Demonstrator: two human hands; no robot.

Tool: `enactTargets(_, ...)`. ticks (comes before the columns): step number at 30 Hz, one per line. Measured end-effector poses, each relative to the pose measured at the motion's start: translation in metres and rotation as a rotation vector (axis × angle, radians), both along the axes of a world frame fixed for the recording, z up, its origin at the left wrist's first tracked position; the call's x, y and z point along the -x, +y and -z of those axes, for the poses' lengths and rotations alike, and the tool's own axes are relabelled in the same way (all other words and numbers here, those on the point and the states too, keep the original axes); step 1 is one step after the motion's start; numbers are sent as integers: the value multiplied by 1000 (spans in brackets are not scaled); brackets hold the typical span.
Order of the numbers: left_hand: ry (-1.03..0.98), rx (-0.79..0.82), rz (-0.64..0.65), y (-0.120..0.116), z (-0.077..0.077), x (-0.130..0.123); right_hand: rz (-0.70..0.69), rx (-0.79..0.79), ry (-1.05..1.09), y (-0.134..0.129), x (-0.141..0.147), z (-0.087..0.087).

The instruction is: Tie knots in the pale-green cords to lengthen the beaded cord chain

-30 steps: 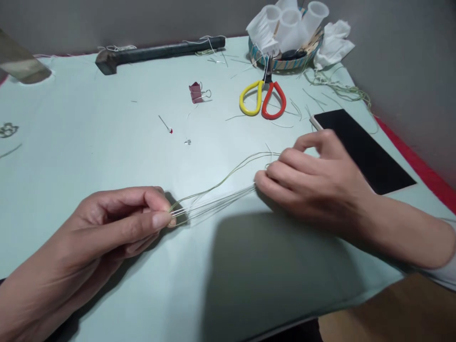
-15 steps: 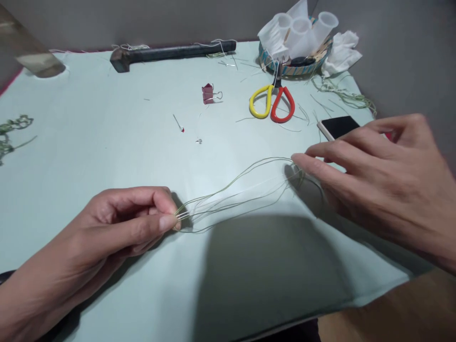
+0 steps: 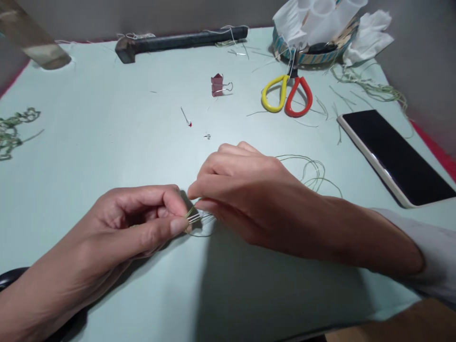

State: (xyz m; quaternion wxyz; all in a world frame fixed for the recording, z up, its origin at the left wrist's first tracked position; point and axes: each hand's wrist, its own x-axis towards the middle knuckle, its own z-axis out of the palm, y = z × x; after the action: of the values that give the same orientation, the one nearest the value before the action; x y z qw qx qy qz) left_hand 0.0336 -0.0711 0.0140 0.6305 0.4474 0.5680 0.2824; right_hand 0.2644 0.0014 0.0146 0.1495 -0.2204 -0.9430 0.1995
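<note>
Between the thumb and index finger of my left hand [image 3: 142, 218] are pinched thin green threads and several thin metal pins [image 3: 194, 218], whose ends stick out to the right. Just right of them, my right hand [image 3: 245, 190] has its thumb and index finger closed on a green thread [image 3: 191, 210] near the pins. Loose loops of green thread [image 3: 317, 173] lie on the table beyond my right wrist. A pin with a red tip [image 3: 185, 117] and a small clear piece [image 3: 207, 137] lie above my hands.
Behind are a hammer [image 3: 185, 40], a binder clip [image 3: 217, 86], scissors [image 3: 299, 111] with yellow and red handles, and a basket [image 3: 313, 58] holding white tubes. A phone [image 3: 399, 156] lies at the right, knotted green cord [image 3: 10, 135] at the left.
My right hand has moved left from the far end of the threads to close beside my left fingertips. The phone is now uncovered. The view has shifted slightly.
</note>
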Motion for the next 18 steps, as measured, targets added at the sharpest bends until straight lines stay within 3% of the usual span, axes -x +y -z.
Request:
enactTargets(11, 80, -21, 5, 1, 2, 2, -23, 150, 111, 1, 0, 6)
enactTargets(18, 217, 98, -138, -2, -7, -6, -8, 196, 233, 2, -4, 6)
